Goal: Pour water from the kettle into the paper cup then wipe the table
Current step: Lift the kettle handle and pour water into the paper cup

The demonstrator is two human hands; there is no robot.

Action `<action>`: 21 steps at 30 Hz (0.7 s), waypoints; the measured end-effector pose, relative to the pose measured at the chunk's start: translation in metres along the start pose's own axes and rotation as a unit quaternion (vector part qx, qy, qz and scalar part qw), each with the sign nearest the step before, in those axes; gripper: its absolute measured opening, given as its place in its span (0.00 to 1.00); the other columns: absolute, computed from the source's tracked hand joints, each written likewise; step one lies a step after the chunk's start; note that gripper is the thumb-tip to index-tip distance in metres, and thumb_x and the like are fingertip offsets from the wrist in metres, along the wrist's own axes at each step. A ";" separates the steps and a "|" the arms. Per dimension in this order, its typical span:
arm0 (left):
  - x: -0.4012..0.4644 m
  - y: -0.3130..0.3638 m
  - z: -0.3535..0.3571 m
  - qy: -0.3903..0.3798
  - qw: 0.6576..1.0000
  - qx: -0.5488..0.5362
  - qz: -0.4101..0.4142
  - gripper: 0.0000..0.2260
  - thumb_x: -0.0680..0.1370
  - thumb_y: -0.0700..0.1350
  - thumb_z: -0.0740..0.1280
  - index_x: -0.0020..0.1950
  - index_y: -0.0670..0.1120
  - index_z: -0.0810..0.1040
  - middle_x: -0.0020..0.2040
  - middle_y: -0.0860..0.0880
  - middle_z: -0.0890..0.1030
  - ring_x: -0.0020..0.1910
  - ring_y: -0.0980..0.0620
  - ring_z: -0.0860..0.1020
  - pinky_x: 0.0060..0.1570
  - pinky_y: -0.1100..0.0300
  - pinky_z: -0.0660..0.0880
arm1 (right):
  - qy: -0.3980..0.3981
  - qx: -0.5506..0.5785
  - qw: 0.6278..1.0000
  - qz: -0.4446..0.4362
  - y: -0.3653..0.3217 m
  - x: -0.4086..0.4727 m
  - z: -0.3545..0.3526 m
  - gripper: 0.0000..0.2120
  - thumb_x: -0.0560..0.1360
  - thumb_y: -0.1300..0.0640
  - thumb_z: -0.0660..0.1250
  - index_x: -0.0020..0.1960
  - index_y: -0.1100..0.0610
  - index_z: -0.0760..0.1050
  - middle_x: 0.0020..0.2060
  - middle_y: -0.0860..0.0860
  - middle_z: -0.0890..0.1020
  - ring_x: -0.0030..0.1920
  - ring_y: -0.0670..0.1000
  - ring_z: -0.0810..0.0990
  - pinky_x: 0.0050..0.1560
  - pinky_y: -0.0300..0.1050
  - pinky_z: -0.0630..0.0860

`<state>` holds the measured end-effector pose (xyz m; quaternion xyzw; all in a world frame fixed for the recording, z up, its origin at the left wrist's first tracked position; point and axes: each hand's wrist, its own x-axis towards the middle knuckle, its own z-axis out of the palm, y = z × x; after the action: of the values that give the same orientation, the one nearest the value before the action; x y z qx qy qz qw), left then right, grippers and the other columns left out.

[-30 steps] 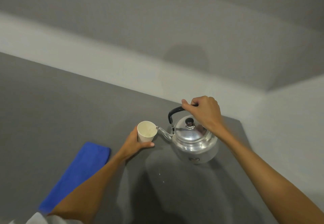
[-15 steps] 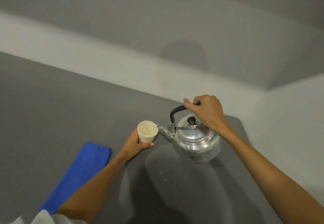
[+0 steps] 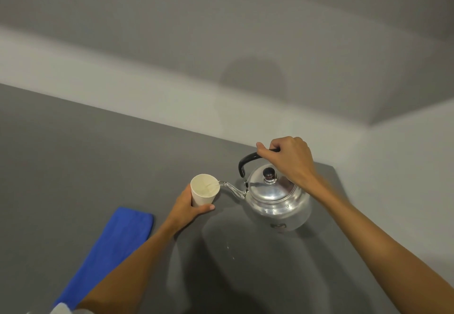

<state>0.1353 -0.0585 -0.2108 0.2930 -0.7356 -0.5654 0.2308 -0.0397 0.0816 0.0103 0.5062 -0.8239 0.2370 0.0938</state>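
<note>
Meanwhile left hand point(image 3: 190, 209) grips paper cup point(image 3: 204, 189), right hand point(image 3: 288, 157) grips kettle point(image 3: 275, 197), blue cloth point(image 3: 110, 245) nearby

Single head-worn wide-angle view, looking forward and steeply down from above onto the grey table point(image 3: 73, 156). Close range: both forearms entering from the near edge, left hand point(image 3: 189, 208) and right hand point(image 3: 290, 161) near frame centre. Far wall bowed by lens distortion. Only one camera, so no overlap between views.
</note>
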 end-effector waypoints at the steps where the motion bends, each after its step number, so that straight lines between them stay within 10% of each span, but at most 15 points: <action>1: 0.000 0.001 0.000 0.000 1.000 0.000 0.001 0.36 0.65 0.53 0.78 0.68 0.54 0.64 0.61 0.56 0.73 0.58 0.56 0.72 0.56 0.63 0.67 | 0.000 0.001 1.000 -0.001 0.000 0.000 0.000 0.26 0.72 0.46 0.66 0.23 0.57 0.61 0.19 0.50 0.59 0.25 0.50 0.56 0.27 0.43 0.57; 21: 0.002 -0.001 0.000 -0.007 1.000 0.005 0.002 0.36 0.65 0.53 0.78 0.68 0.54 0.65 0.61 0.55 0.74 0.59 0.55 0.72 0.56 0.62 0.67 | 0.013 0.009 1.000 0.003 0.001 0.000 -0.006 0.26 0.72 0.46 0.66 0.23 0.57 0.61 0.19 0.51 0.60 0.25 0.50 0.56 0.28 0.43 0.58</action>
<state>0.1346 -0.0601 -0.2121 0.2893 -0.7406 -0.5631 0.2251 -0.0413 0.0849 0.0152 0.5013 -0.8220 0.2513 0.0991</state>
